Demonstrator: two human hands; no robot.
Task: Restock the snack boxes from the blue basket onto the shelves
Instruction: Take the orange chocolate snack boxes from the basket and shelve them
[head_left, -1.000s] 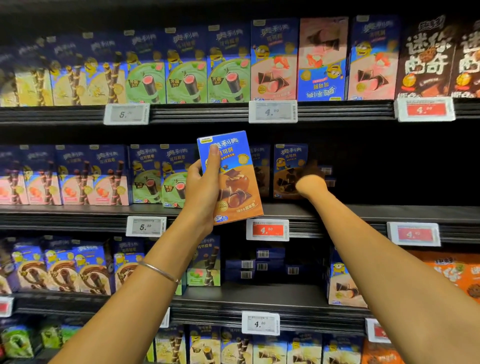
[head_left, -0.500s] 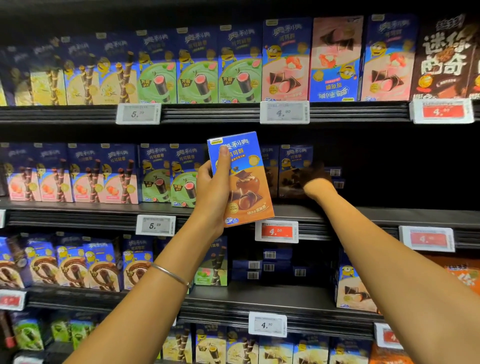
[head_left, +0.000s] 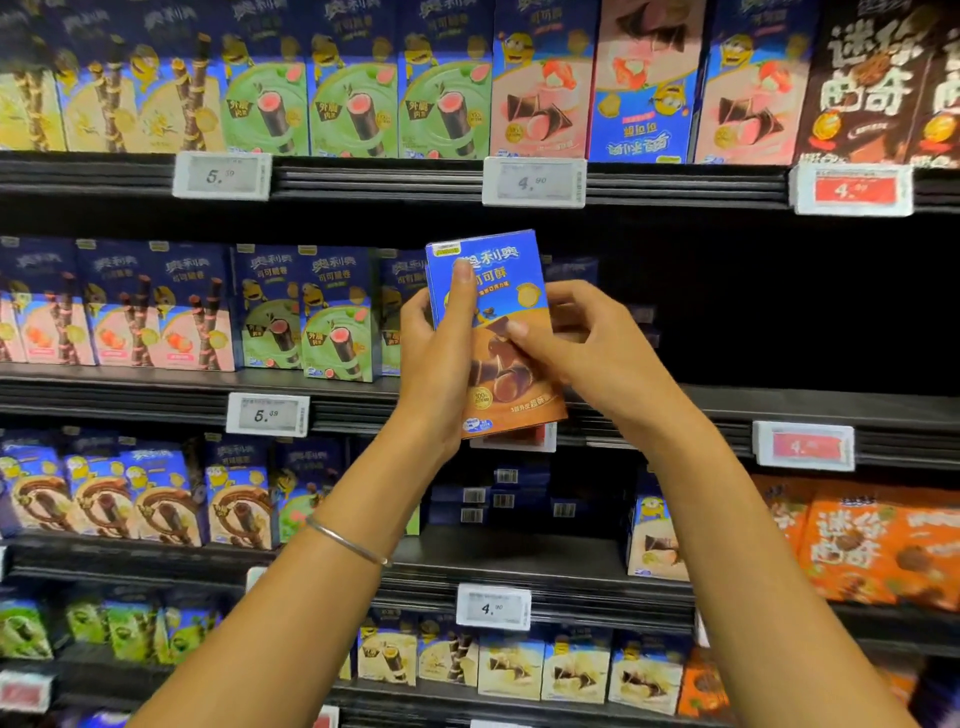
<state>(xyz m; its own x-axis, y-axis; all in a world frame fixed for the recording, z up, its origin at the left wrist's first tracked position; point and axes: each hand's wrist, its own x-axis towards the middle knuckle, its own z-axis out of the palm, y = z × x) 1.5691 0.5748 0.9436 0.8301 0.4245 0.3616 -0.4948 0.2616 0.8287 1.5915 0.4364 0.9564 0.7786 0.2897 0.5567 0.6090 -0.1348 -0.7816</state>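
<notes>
Head view: a blue-and-brown snack box (head_left: 498, 322) is held nearly upright before the front edge of the middle shelf (head_left: 779, 410). The left hand (head_left: 436, 364) grips its left side, thumb on the front. The right hand (head_left: 592, 348) has its fingers (head_left: 576, 297) curled round the right edge.

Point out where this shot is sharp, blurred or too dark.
Head view: the held box is fairly sharp and evenly lit; the green boxes at the bottom-left corner are smeared; the middle-shelf recess right of the box is almost black; the red price tag below it is washed out and blurred.
</notes>
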